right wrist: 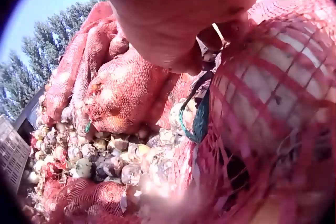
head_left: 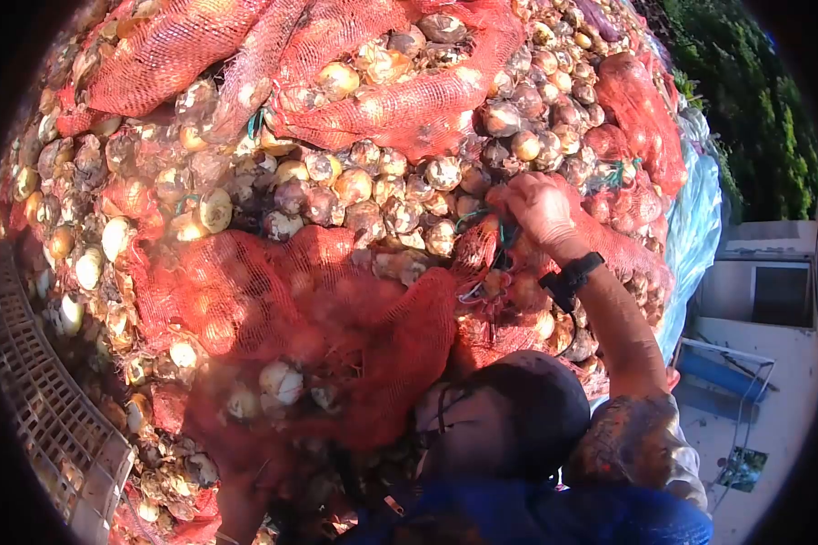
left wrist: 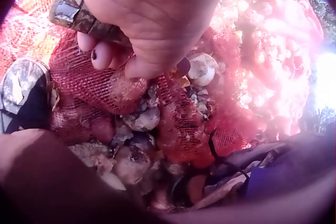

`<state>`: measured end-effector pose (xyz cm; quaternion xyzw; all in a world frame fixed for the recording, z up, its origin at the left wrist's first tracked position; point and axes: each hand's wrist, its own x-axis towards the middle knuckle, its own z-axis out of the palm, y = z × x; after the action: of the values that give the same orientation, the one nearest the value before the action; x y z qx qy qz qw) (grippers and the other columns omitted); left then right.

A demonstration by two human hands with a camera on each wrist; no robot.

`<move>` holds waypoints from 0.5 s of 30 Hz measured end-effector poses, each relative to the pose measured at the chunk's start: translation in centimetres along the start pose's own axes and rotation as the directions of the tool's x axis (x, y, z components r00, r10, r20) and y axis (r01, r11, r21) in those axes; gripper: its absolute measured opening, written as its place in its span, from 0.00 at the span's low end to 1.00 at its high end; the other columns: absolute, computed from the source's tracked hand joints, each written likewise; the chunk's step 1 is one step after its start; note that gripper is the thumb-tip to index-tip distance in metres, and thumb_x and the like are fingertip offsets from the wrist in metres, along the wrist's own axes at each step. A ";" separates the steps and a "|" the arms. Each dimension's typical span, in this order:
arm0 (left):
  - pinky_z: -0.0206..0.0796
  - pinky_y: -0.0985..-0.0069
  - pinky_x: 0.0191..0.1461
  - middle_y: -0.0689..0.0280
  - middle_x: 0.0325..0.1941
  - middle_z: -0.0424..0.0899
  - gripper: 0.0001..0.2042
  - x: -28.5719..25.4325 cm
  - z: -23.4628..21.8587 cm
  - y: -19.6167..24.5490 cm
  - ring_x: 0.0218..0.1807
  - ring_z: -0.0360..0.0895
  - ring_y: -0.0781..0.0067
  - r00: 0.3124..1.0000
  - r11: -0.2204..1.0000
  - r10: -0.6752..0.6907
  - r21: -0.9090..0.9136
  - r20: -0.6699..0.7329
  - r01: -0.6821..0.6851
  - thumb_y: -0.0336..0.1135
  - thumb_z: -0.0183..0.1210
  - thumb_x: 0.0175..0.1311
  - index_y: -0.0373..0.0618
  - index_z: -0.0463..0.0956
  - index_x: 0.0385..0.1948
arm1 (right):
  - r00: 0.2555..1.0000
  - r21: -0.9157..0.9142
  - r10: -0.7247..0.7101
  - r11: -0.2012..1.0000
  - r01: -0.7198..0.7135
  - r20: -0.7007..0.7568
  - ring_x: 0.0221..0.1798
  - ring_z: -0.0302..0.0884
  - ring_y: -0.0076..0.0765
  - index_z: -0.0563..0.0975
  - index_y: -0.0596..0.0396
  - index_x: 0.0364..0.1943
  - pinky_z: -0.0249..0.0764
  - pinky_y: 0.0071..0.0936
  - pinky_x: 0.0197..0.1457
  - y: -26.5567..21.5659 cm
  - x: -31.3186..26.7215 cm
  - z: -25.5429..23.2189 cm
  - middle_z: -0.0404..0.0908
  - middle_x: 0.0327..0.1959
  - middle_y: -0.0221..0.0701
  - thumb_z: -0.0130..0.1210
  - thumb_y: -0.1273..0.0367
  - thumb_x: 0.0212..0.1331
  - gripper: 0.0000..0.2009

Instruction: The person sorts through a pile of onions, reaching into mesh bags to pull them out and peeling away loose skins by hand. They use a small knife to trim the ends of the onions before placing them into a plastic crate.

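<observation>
In the head view my right hand (head_left: 541, 213) is at the gathered neck of a red mesh onion bag (head_left: 600, 245), its fingers curled in on the netting. The right wrist view shows that hand (right wrist: 184, 19) gripping beside a loop of teal string (right wrist: 199, 119), with a netted onion (right wrist: 283, 77) close by. My left hand (left wrist: 152, 14) curls around a worn brown handle (left wrist: 79, 16) with a silver patch at its end; whatever lies beyond the fist is hidden. Under that hand sits red netting (left wrist: 100, 82) with onions (left wrist: 142, 119) showing at an opening.
Loose onions (head_left: 354, 186) cover the heap between several red mesh bags (head_left: 382, 109). A plastic crate (head_left: 50, 400) stands at the left edge. Blue plastic sheeting (head_left: 700, 227) borders the right side. A shoe (left wrist: 23, 95) appears in the left wrist view.
</observation>
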<state>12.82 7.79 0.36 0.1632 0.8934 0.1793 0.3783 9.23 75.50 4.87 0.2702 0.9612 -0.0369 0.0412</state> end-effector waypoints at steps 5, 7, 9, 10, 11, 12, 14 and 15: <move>0.72 0.57 0.35 0.55 0.27 0.84 0.13 -0.7 0.0 -0.9 0.31 0.82 0.49 0.998 1.000 0.030 -0.002 0.055 -0.030 0.46 0.65 0.56 0.48 0.85 0.36 | 0.949 -0.106 -0.109 0.991 0.080 -0.296 0.65 0.69 0.53 0.79 0.47 0.53 0.64 0.47 0.67 0.4 2.9 2.0 0.75 0.61 0.40 0.62 0.60 0.53 0.22; 0.72 0.56 0.37 0.53 0.29 0.84 0.13 -0.9 -0.3 -0.8 0.33 0.82 0.48 0.995 0.998 0.028 -0.052 0.093 -0.023 0.44 0.64 0.57 0.47 0.84 0.37 | 0.929 -0.157 -0.084 0.987 0.028 -0.360 0.70 0.63 0.57 0.70 0.44 0.63 0.61 0.53 0.69 1.0 4.5 1.8 0.67 0.68 0.41 0.67 0.61 0.49 0.33; 0.72 0.56 0.38 0.51 0.30 0.84 0.13 -0.9 -0.5 -0.8 0.34 0.82 0.47 0.993 0.997 0.023 -0.080 0.118 -0.013 0.43 0.63 0.58 0.45 0.84 0.39 | 0.950 -0.131 0.024 0.989 -0.068 -0.311 0.70 0.64 0.56 0.65 0.43 0.68 0.59 0.56 0.70 0.8 6.9 0.8 0.69 0.67 0.42 0.69 0.55 0.48 0.40; 0.72 0.56 0.39 0.50 0.31 0.84 0.13 -1.0 -0.6 -1.0 0.35 0.82 0.46 0.992 0.995 0.024 -0.097 0.126 -0.012 0.42 0.62 0.59 0.45 0.83 0.40 | 0.971 -0.097 0.155 0.980 -0.174 -0.181 0.70 0.65 0.56 0.63 0.43 0.70 0.58 0.57 0.70 0.1 8.4 -0.1 0.70 0.66 0.42 0.70 0.51 0.47 0.43; 0.72 0.55 0.40 0.49 0.32 0.84 0.13 -1.6 -0.3 -1.2 0.35 0.81 0.46 0.991 0.995 0.018 -0.098 0.136 -0.004 0.41 0.62 0.60 0.44 0.83 0.40 | 0.960 -0.071 0.277 0.958 -0.279 -0.044 0.69 0.66 0.56 0.61 0.43 0.71 0.58 0.59 0.70 -0.5 10.0 -0.7 0.72 0.65 0.43 0.70 0.47 0.45 0.47; 0.72 0.55 0.41 0.49 0.32 0.84 0.13 -1.8 -0.3 -1.5 0.36 0.81 0.45 0.990 0.995 0.018 -0.099 0.140 -0.004 0.40 0.61 0.60 0.44 0.82 0.41 | 0.971 -0.110 0.227 0.966 -0.235 -0.075 0.67 0.69 0.58 0.65 0.44 0.68 0.58 0.59 0.70 -0.5 11.2 -0.5 0.74 0.63 0.46 0.70 0.43 0.43 0.46; 0.72 0.55 0.42 0.47 0.34 0.84 0.13 -1.5 -0.5 -1.0 0.37 0.81 0.44 0.987 0.995 0.017 -0.096 0.157 -0.002 0.39 0.60 0.62 0.42 0.82 0.43 | 0.968 -0.166 0.252 0.954 -0.250 -0.012 0.67 0.69 0.58 0.67 0.43 0.65 0.61 0.57 0.68 -1.9 13.3 0.3 0.73 0.63 0.47 0.70 0.44 0.43 0.43; 0.73 0.54 0.44 0.46 0.35 0.84 0.13 -1.3 -0.6 -0.7 0.38 0.81 0.43 0.993 0.996 0.024 -0.087 0.115 -0.014 0.39 0.60 0.62 0.41 0.81 0.43 | 0.961 -0.240 0.273 0.937 -0.254 0.050 0.66 0.70 0.57 0.69 0.42 0.62 0.64 0.54 0.66 -2.5 14.0 0.5 0.72 0.63 0.47 0.69 0.44 0.44 0.39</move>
<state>13.15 6.48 1.24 0.1652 0.8597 0.2113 0.4346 -3.98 80.55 3.13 0.3883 0.9114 0.0699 0.1168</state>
